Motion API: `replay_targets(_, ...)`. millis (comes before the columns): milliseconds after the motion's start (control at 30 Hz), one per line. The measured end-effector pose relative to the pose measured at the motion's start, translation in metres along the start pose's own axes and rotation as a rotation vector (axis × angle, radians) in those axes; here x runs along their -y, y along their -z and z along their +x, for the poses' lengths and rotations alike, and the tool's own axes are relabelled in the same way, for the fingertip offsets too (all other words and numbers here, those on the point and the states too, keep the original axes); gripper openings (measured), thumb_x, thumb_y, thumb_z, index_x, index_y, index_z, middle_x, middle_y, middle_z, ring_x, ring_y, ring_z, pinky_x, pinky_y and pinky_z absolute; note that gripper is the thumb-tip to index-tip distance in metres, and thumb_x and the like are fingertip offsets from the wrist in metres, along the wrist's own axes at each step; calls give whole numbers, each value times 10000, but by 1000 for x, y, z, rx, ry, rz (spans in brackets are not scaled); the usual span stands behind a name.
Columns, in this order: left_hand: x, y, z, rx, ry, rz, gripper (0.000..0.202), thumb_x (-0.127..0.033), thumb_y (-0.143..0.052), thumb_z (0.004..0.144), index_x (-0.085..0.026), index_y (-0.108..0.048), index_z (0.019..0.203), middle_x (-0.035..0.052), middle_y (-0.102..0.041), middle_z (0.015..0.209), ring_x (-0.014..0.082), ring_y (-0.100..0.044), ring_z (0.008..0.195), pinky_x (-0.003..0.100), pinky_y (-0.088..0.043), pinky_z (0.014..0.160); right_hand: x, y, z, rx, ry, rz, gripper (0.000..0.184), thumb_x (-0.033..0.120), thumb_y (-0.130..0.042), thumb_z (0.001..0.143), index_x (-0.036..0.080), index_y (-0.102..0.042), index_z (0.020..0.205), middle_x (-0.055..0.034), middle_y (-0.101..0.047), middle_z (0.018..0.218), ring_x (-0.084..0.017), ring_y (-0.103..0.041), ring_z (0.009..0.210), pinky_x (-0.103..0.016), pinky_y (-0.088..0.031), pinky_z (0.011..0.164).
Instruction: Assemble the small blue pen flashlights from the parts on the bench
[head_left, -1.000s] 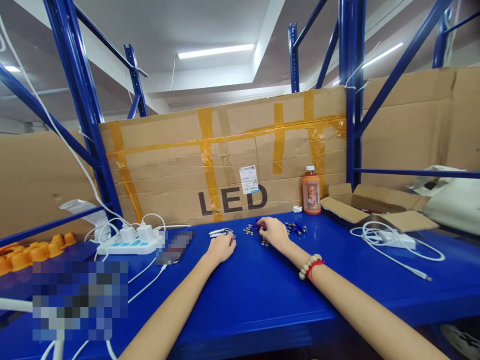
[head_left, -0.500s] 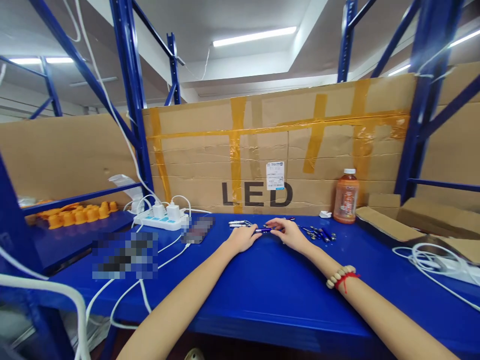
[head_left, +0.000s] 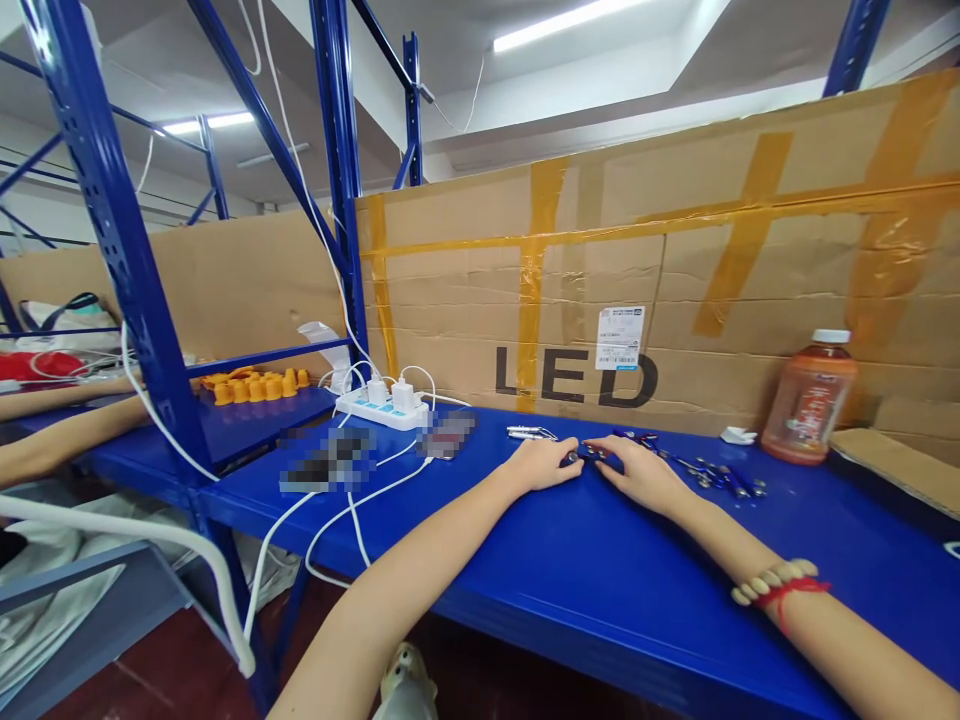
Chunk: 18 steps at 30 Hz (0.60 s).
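Note:
My left hand rests on the blue table, thumb and fingers closed around a small dark-blue pen-like piece with a round metal end. Just to its right, my right hand has its fingers pinched at another dark-blue pen-like piece. The fingers partly cover both, so I cannot tell whether they are joined. Beyond my left hand lie several silver pen-like pieces. To the right of my right hand is a loose pile of blue pieces with shiny metal ends.
A bottle of orange drink and a crumpled white scrap stand at the right, by an open carton. On the left are a power strip, white cables and blurred devices. Another person's arms reach in near orange parts.
The view has swung left, bringing another person's arms into sight. The blue pen-like item that spanned both hands now shows a metal end at my left fingers and a dark part at my right.

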<state>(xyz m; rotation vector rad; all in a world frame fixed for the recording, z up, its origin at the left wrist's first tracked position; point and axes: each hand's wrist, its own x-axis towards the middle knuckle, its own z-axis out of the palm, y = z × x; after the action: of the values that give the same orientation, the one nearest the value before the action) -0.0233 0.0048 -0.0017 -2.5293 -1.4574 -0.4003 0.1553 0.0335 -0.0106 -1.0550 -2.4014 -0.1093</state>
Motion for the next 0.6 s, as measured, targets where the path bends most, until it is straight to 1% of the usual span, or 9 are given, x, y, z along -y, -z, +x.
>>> replay_targets(67, -1, 0, 0, -8, 1, -10, 232, -377, -337, 831, -216, -466, 936, 19, -628, 824, 192, -596, 786, 244, -427, 619, -3, -4, 0, 21, -16, -45, 366, 251, -410, 775, 173, -530, 1112, -91, -557, 1116, -216, -488, 1037, -368, -372, 893)
replay_targets(167, -2, 1, 0, -5, 10, -16, 222, -374, -361, 815, -207, -465, 918, 17, -624, 790, 190, -596, 763, 245, -426, 616, -9, -9, 0, 82, -35, -58, 353, 283, -383, 802, 195, -545, 1103, -83, -536, 1151, -215, -459, 1075, -385, -350, 910)
replay_targets(267, -2, 1, 1, -4, 18, -12, 218, -369, -367, 811, -202, -462, 913, 16, -620, 754, 191, -597, 732, 249, -423, 607, -10, -10, -1, 113, -27, -43, 339, 285, -352, 823, 217, -564, 1078, -67, -542, 1136, -202, -463, 1060, -377, -350, 900)
replay_targets(367, -3, 3, 0, -9, 10, -12, 220, -363, -374, 805, -196, -482, 898, 21, -622, 743, 192, -597, 711, 248, -416, 590, -8, -7, 0, 130, -33, -47, 323, 275, -362, 820, 213, -578, 1051, -66, -546, 1118, -196, -468, 1043, -361, -355, 885)
replay_targets(467, -4, 3, 0, -11, 5, -6, 230, -351, -376, 801, -184, -533, 813, 33, -630, 743, 188, -593, 713, 245, -409, 591, -6, -4, 0, 135, -47, -53, 316, 287, -373, 815, 202, -584, 1034, -70, -555, 1088, -193, -476, 1024, -355, -355, 874)
replay_targets(600, -5, 4, 0, 10, 10, -4, 330, -359, -341, 824, -172, -585, 704, 47, -639, 731, 172, -588, 714, 237, -404, 613, -2, -1, -1, 113, -94, -57, 305, 291, -402, 797, 195, -585, 1022, -76, -559, 1067, -194, -485, 1011, -348, -358, 848)
